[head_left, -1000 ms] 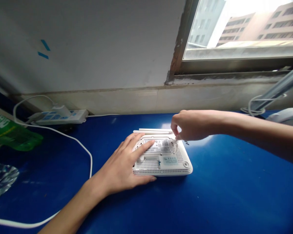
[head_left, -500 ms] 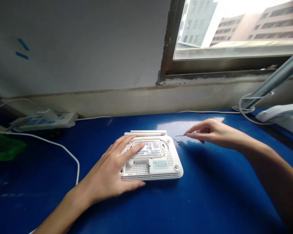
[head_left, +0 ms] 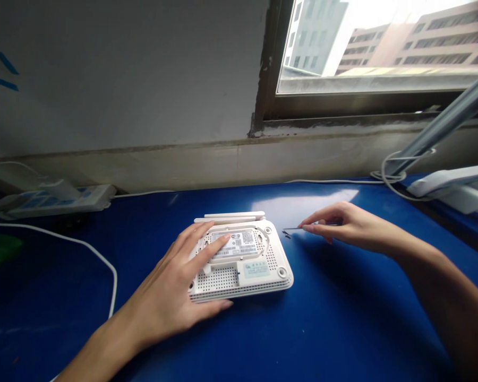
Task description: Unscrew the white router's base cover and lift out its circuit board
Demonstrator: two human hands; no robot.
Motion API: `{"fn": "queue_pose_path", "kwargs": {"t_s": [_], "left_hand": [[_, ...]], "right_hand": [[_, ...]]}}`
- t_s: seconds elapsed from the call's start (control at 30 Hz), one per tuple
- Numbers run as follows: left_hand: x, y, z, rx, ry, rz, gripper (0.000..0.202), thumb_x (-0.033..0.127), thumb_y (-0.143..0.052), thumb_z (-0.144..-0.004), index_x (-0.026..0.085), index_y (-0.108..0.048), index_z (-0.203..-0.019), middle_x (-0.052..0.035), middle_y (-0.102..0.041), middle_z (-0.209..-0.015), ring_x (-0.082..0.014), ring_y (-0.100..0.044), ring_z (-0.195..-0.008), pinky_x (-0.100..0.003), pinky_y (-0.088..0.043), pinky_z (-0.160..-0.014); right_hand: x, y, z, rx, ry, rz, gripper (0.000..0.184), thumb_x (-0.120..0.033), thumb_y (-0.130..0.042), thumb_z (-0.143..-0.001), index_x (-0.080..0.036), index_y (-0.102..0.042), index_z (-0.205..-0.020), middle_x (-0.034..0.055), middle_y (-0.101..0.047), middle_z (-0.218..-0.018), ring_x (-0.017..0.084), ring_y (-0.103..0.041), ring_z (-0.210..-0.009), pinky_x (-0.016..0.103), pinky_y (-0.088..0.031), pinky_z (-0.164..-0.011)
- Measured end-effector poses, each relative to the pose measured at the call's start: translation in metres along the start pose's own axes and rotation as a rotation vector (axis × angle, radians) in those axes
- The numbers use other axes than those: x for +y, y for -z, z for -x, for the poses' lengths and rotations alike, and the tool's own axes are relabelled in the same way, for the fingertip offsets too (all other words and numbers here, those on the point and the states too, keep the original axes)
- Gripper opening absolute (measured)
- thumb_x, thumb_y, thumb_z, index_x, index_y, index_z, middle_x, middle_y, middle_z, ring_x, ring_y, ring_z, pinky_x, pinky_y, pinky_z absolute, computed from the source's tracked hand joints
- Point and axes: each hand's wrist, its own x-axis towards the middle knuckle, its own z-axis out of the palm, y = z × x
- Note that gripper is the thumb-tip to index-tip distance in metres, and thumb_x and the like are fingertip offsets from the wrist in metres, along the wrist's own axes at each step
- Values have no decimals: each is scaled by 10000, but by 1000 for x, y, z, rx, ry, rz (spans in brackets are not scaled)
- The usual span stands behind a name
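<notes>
— While we lean over the blue worktop [head_left: 342, 329], where is our left hand [head_left: 171, 297]?

— We have it spread flat on the white router [head_left: 258, 265], palm on its near left corner, fingers stretched across the label [head_left: 236, 244]. It is wide open and grips nothing; it only rests on the casing.

— And the router itself?

— It lies around the middle of the worktop, a little toward the far edge, underside up. Its antennas [head_left: 235, 216] are folded flat along its far side.

— What about our right hand [head_left: 346, 225]?

— It is just to the right of the router, apart from it, low over the worktop. Thumb and forefinger are pinched on a thin metal tool [head_left: 291, 229], and the other fingers are curled loosely beneath.

— Which way does the tool point?

— Left, toward the router's far right corner. Its tip stops just short of the casing, above some small dark bits [head_left: 287, 235] lying on the worktop. We cannot tell what they are.

— What else do we see?

— A power strip [head_left: 59, 197] sits at the far left edge against the wall, and a white cable [head_left: 103, 260] loops from there toward the near edge. At the far right corner stands a white lamp base [head_left: 450, 183].
</notes>
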Motion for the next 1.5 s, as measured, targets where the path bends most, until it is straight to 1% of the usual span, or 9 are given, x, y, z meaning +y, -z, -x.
{"fn": "queue_pose_path", "kwargs": {"t_s": [0.13, 0.23, 0.43, 0.7, 0.9, 1.0, 1.17, 1.37, 1.5], "left_hand": [[2, 1, 0, 5, 2, 9, 966, 489, -848, -854, 405, -333, -1667, -73, -278, -1755, -419, -262, -1609, -643, -387, -1248], [3, 2, -1, 9, 6, 15, 964, 484, -852, -852, 409, -339, -1664, -68, -290, -1753, -415, -268, -1608, -640, -385, -1250], [2, 2, 0, -3, -3, 14, 978, 489, -849, -855, 407, -315, -1670, -74, -275, -1754, -406, -243, -1616, -651, -372, -1253], [0, 1, -2, -5, -12, 21, 983, 495, -846, -857, 411, -304, -1673, -71, -267, -1755, -396, -230, -1620, -636, -368, -1264], [1, 1, -1, -4, -10, 21, 984, 499, -844, -858, 408, -303, -1675, -79, -264, -1758, -406, -240, -1616, -643, -372, -1258], [1, 2, -1, -1, -9, 25, 982, 488, -850, -855, 405, -314, -1673, -81, -267, -1757, -410, -244, -1614, -643, -375, -1255], [1, 2, -1, -7, -6, 33, 981, 497, -851, -853, 400, -322, -1673, -81, -266, -1760, -412, -241, -1616, -641, -366, -1261], [1, 2, -1, 6, -6, 43, 981, 489, -866, -839, 405, -344, -1665, -78, -290, -1753, -417, -265, -1607, -645, -373, -1255], [2, 3, -1, -2, -6, 45, 983, 497, -862, -842, 399, -338, -1667, -78, -274, -1759, -410, -258, -1611, -634, -366, -1263]], "right_hand": [[2, 0, -1, 3, -4, 5, 655, -731, -641, -902, -166, -835, -1170, 96, -785, -847, 225, -635, -751, 320, -440, -646], [1, 1, 0, 42, -18, 10, 655, -723, -659, -888, -163, -832, -1179, 86, -758, -777, 214, -609, -709, 317, -427, -623], [1, 4, 4, 104, -16, -72, 651, -694, -736, -831, -152, -831, -1180, 101, -755, -782, 229, -620, -727, 311, -439, -605], [-2, 2, 6, 86, 45, -122, 605, -712, -757, -803, -204, -854, -1117, 88, -770, -784, 217, -613, -698, 296, -429, -574], [4, 3, 5, 59, 0, -57, 630, -755, -741, -788, -232, -857, -1119, 110, -810, -973, 261, -659, -787, 331, -481, -642], [6, 5, 5, 55, -5, -58, 652, -757, -726, -801, -215, -852, -1140, 123, -809, -991, 273, -665, -801, 339, -485, -646], [6, 7, 6, 41, -18, -41, 620, -710, -724, -838, -204, -840, -1177, 120, -800, -989, 279, -661, -827, 350, -484, -671], [12, 8, 3, 42, -40, 3, 689, -757, -667, -862, -184, -820, -1212, 118, -784, -918, 255, -637, -785, 338, -460, -649], [13, 9, 3, 55, -44, 18, 697, -752, -654, -874, -172, -812, -1228, 118, -786, -899, 248, -634, -768, 327, -448, -634]]}}
